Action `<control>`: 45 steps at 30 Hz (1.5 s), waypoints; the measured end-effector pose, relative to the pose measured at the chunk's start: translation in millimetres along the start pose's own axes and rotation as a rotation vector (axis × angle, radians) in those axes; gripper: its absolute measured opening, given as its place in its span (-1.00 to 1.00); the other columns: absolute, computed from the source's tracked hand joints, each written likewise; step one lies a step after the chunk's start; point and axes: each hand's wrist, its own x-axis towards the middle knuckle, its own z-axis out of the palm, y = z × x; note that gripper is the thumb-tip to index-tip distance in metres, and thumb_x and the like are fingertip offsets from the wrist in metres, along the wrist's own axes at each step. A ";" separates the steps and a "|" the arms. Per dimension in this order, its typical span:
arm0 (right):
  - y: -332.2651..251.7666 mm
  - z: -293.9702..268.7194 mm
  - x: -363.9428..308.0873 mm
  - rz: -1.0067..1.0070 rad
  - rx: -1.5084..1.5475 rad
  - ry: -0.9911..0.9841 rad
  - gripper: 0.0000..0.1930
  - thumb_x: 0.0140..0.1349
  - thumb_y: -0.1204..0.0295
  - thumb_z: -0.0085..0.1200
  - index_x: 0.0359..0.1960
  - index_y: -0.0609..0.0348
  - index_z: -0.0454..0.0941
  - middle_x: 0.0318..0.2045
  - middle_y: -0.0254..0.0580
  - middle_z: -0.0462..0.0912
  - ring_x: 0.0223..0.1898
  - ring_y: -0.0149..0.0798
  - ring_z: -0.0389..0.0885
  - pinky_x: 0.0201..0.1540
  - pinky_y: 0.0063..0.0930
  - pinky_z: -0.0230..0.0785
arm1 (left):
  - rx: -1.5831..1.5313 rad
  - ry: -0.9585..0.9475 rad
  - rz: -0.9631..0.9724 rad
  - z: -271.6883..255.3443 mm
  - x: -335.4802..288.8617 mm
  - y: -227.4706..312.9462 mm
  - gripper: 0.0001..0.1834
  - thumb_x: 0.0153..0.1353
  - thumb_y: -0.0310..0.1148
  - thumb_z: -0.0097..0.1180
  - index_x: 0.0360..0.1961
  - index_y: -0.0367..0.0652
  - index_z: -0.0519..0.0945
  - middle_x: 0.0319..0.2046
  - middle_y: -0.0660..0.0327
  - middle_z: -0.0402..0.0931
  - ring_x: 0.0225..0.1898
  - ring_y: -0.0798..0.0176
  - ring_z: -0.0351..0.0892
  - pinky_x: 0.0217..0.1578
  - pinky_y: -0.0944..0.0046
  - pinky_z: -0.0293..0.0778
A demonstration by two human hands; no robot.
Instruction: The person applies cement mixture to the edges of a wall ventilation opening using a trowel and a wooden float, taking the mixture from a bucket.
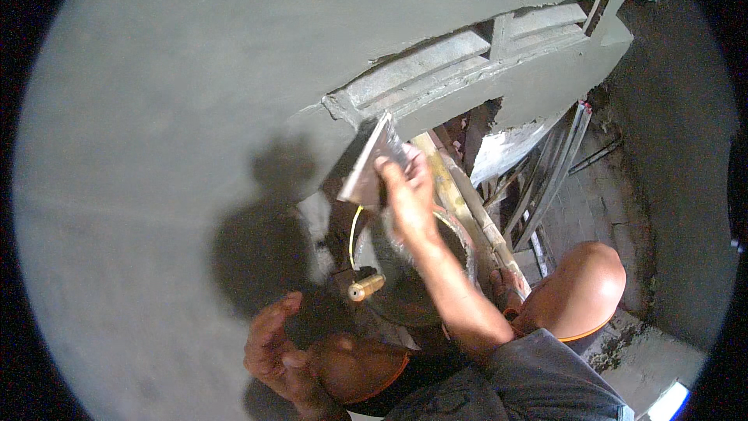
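From where I stand, the broad grey plastered wall [140, 109] fills most of the space, cut by a long recessed opening with pale slats [425, 66]. Below that opening leans a yellow-stained wooden plank [467, 201], beside a round tub with a mortar-crusted rim [460, 240]. The flat rectangular metal trowel [365, 175] is just below the opening's lower-left corner; I can't tell whether it touches the wall. The right hand [409, 183] pinches it, thumb against the near face, fingers behind. To smooth well here, I'd keep the blade nearly flat, lift the leading edge slightly, press evenly and ease off near that ragged corner so it doesn't crumble. The left hand [273, 347] is loosely curled near the knee, nothing visible in it. Smallest is a tan cylindrical spool with yellow cord [368, 287], best kept clear of the blade.
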 end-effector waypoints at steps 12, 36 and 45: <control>41.2 74.5 -22.6 -0.069 -0.023 0.011 -0.63 0.30 0.44 0.30 -0.02 0.19 0.35 -0.17 -0.24 0.55 -0.23 -0.50 0.42 -0.17 -0.54 0.32 | -0.068 0.062 0.117 1.6 -0.4 -5.1 -0.34 0.37 0.10 0.15 0.08 -0.38 0.57 -0.11 -0.14 0.65 -0.07 -0.10 0.70 0.04 -0.10 0.61; -29.2 -20.1 3.3 0.237 0.089 -0.152 -0.69 0.34 0.41 0.18 0.09 0.20 0.56 -0.17 -0.32 0.71 -0.27 -0.47 0.65 -0.18 -0.51 0.55 | -0.052 0.195 0.130 13.5 -4.7 2.0 -0.31 0.30 0.22 0.18 -0.01 -0.31 0.63 -0.19 -0.13 0.69 -0.11 -0.11 0.71 -0.03 -0.07 0.62; -49.7 -3.0 33.1 0.304 -0.078 -0.262 -0.82 0.29 0.48 0.17 -0.10 0.23 0.62 -0.32 -0.36 0.69 -0.44 -0.51 0.58 -0.37 -0.56 0.49 | -0.100 0.195 0.066 14.3 -7.3 4.2 -0.32 0.26 0.20 0.25 -0.05 -0.32 0.64 -0.20 -0.09 0.71 -0.11 -0.13 0.72 -0.05 -0.08 0.62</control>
